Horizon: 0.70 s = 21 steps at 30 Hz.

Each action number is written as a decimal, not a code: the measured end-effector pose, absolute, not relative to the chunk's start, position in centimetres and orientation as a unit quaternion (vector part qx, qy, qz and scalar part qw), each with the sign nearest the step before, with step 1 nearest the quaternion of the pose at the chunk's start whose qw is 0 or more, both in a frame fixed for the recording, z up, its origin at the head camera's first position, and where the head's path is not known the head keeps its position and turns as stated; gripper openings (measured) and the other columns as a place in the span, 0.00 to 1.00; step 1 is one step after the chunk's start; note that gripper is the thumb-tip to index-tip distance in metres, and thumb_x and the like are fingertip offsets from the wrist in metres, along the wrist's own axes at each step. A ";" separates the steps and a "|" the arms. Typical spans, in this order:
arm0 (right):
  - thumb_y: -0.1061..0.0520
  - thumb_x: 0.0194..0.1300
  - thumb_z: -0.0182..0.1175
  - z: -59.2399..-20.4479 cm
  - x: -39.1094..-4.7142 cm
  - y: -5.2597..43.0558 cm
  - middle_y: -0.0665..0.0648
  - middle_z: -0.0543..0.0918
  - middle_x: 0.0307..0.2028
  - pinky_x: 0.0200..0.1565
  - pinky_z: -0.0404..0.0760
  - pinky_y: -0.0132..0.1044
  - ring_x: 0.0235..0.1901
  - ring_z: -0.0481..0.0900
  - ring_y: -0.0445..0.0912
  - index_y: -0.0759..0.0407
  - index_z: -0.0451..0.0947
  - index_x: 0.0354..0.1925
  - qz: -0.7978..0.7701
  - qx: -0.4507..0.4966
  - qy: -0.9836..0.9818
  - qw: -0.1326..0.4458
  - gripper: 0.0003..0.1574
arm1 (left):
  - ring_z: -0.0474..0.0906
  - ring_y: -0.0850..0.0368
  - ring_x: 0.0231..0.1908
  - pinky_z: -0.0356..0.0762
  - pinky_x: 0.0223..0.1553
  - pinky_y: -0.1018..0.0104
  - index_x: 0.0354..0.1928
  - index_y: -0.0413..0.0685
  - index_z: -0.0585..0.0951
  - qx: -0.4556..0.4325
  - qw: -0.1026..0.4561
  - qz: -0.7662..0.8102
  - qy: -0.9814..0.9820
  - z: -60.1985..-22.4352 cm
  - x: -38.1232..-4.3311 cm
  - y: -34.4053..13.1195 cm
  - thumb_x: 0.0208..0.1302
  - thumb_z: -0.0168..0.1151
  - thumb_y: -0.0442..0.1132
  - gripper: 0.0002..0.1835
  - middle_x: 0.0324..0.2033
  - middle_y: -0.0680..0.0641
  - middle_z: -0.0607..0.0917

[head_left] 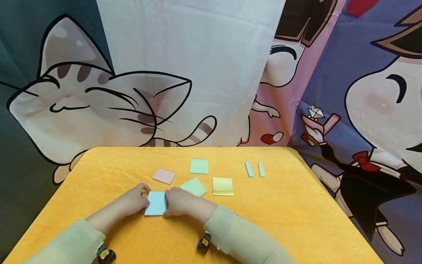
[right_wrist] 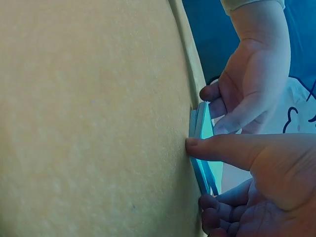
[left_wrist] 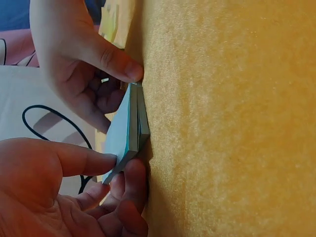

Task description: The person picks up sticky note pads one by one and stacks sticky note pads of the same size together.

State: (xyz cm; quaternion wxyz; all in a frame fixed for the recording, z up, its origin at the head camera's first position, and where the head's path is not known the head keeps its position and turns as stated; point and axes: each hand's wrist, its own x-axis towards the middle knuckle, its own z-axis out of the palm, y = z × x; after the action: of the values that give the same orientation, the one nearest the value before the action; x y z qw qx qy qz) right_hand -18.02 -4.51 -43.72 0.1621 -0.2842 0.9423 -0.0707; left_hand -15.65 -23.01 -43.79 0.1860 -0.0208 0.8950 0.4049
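Observation:
Light blue sticky note pads (head_left: 156,204) lie stacked near the front of the table, one on another, between my two hands. My left hand (head_left: 133,200) pinches the upper pad at its left edge, thumb on top and fingers below. In the left wrist view the stack (left_wrist: 123,126) shows a narrow gap between upper and lower pads, the upper one slightly tilted. My right hand (head_left: 181,201) holds the right side. Its thumb (right_wrist: 210,148) presses the near edge and its fingers (right_wrist: 217,212) curl at the side. Some fingertips are hidden behind the pads.
Just beyond the hands lie a pink pad (head_left: 163,176), a tilted green pad (head_left: 193,187), another green pad (head_left: 199,166) and a yellow pad (head_left: 222,186). Farther right are narrow blue (head_left: 249,169) and green (head_left: 261,169) strips. A yellow cloth covers the table (head_left: 280,220).

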 end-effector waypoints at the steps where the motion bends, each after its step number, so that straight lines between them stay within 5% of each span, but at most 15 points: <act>1: 0.43 0.52 0.75 -43.7 -18.0 -4.5 0.47 0.76 0.32 0.34 0.73 0.31 0.29 0.72 0.40 0.55 0.77 0.43 -0.075 -0.283 0.942 0.163 0.27 | 0.69 0.52 0.22 0.66 0.27 0.62 0.58 0.35 0.65 -0.020 0.186 0.399 0.897 -43.8 -15.7 -23.0 0.63 0.57 0.31 0.23 0.23 0.44 0.76; 21: 0.42 0.54 0.75 -43.7 -18.2 -4.4 0.47 0.77 0.34 0.37 0.74 0.32 0.32 0.73 0.39 0.54 0.72 0.50 -0.161 -0.260 0.929 0.208 0.33 | 0.73 0.53 0.20 0.70 0.25 0.64 0.57 0.30 0.65 -0.019 0.187 0.394 0.900 -43.7 -15.8 -22.0 0.62 0.56 0.29 0.22 0.22 0.43 0.77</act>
State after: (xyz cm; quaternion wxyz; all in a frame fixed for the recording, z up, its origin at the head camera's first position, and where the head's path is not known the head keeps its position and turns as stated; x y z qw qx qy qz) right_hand -18.19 -4.38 -43.66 0.2084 -0.2600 0.9290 -0.1609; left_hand -15.77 -21.96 -43.67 0.1867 -0.0194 0.8998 0.3939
